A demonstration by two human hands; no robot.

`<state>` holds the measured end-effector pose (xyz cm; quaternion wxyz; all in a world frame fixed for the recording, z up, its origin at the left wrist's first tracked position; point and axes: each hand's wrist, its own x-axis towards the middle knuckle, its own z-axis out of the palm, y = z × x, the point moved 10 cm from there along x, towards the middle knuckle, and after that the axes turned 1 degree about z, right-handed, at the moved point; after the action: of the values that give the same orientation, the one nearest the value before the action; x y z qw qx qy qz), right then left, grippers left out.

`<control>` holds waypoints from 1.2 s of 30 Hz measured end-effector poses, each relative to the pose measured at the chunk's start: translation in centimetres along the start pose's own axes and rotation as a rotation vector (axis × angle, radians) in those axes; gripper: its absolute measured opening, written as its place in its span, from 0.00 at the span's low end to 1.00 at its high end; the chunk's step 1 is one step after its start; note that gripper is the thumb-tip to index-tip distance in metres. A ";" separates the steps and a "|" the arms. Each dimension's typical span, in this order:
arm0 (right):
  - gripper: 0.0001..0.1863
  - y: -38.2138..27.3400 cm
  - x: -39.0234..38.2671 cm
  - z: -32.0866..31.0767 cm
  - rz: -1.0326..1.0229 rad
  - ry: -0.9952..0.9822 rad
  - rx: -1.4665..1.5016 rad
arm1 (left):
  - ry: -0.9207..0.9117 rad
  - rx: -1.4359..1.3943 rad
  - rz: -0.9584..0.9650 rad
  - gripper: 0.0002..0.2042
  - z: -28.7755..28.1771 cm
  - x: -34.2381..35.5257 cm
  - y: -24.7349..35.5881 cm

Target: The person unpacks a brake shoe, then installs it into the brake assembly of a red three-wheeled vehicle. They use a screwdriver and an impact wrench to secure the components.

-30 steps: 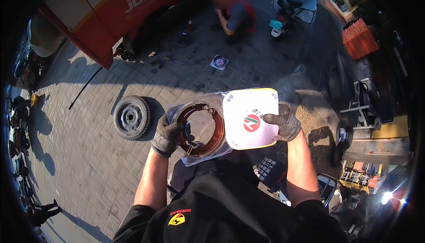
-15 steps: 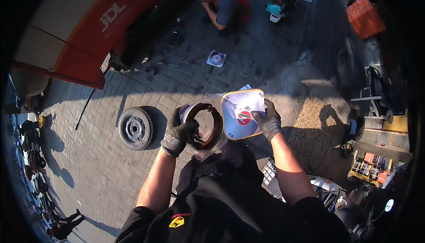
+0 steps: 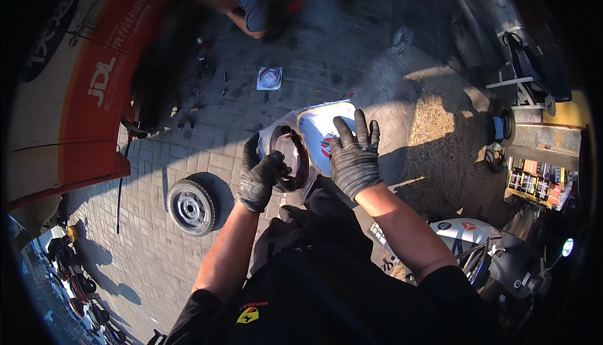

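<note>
In my gloved left hand is a dark, ring-shaped pair of brake shoes, wrapped in clear plastic. The fingers curl around its left side, with the thumb inside the ring. Against the ring's right side sits a white card or flat packet with a yellow border and a red mark. Over its right part lies my gloved right hand, fingers spread and stretched out. That hand covers much of the card, and I cannot tell whether the two are joined.
A spare wheel lies on the paving at left. Ahead, a person crouches beside a red and white truck. A square packet and small tools lie on the ground there. A scooter stands at the lower right.
My right hand has gone from gripping the card's right edge to lying spread over it. The head view has shifted, so the surroundings sit differently. My left hand keeps its hold.
</note>
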<state>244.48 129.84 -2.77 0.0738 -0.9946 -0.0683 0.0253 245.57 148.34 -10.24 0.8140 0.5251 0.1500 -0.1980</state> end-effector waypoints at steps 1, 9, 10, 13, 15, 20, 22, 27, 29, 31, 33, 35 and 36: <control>0.13 -0.3 0.0 -0.5 -0.033 0.027 0.033 | -0.004 0.003 -0.009 0.30 0.5 0.5 -0.4; 0.15 0.6 -1.3 6.0 0.125 -0.426 0.366 | -0.101 0.153 0.029 0.36 3.5 2.5 -3.0; 0.14 1.5 -1.0 5.9 0.260 -0.294 0.624 | -0.147 0.156 0.066 0.36 4.3 2.3 -3.0; 0.12 0.0 -0.3 3.5 0.015 0.155 0.853 | -0.208 0.220 0.201 0.36 5.9 1.4 -2.4; 0.14 1.1 -1.7 8.6 0.420 -0.079 1.426 | -0.252 0.179 0.036 0.36 6.5 0.6 -4.1; 0.23 0.1 -4.3 10.6 0.747 0.073 2.242 | -0.403 0.512 0.294 0.37 8.7 -1.4 -2.3; 0.26 -0.8 -4.2 9.9 0.687 0.080 2.365 | -0.402 0.590 0.291 0.36 8.3 -2.2 -2.2; 0.32 -1.5 -4.3 6.5 0.359 0.214 2.305 | -0.464 0.347 0.298 0.36 7.4 -3.6 -1.4; 0.33 -1.0 -5.1 5.6 0.336 0.288 2.155 | -0.412 0.185 0.177 0.34 6.3 -3.2 -2.1; 0.36 -1.5 -5.9 5.6 0.371 0.205 2.155 | -0.374 0.070 0.167 0.33 5.5 -2.9 -1.9; 0.36 -1.8 -6.5 5.0 0.344 0.136 2.115 | -0.312 0.100 0.090 0.32 4.5 -2.1 -2.4; 0.35 -1.4 -7.1 4.7 0.382 0.096 1.996 | -0.331 0.084 0.078 0.32 4.6 -1.9 -2.4; 0.35 -1.4 -7.2 4.1 0.347 0.103 2.014 | -0.356 0.093 0.101 0.33 4.9 -2.0 -2.2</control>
<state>236.88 130.75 -6.36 0.8734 -0.4669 0.1329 0.0385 242.91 143.38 -9.09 0.8114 0.5257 -0.0324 -0.2534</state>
